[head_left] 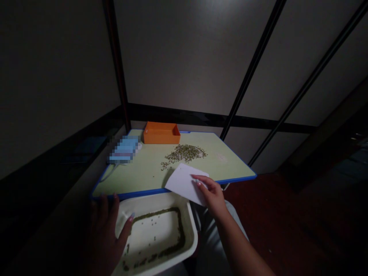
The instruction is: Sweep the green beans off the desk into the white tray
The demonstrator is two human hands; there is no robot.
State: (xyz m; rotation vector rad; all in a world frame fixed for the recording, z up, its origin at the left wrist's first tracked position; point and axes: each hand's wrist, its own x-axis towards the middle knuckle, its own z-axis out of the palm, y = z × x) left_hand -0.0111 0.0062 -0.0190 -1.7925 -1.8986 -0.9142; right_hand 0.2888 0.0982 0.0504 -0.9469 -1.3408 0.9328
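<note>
My right hand [212, 192] pinches a sheet of white paper [184, 180] between thumb and fingers, tilted over the front edge of the table. Beyond the paper lies a loose, spread-out pile of small greenish-brown grains [186, 152], too small to name exactly. Below the table edge sits a white plastic basin [193, 234], with similar grains gathered along the edges of its floor and a few scattered in the middle. At the basin's left side is my left hand [107, 230], its fingers spread and thumb over the rim; shadow hides part of it.
The pale green table [230, 159] has a blue edge. An orange open box [161, 137] stands at its back. A blurred light-blue object [125, 149] with a cable lies at the left. Dark-framed wall panels [184, 57] rise behind; reddish floor [258, 214] shows at right.
</note>
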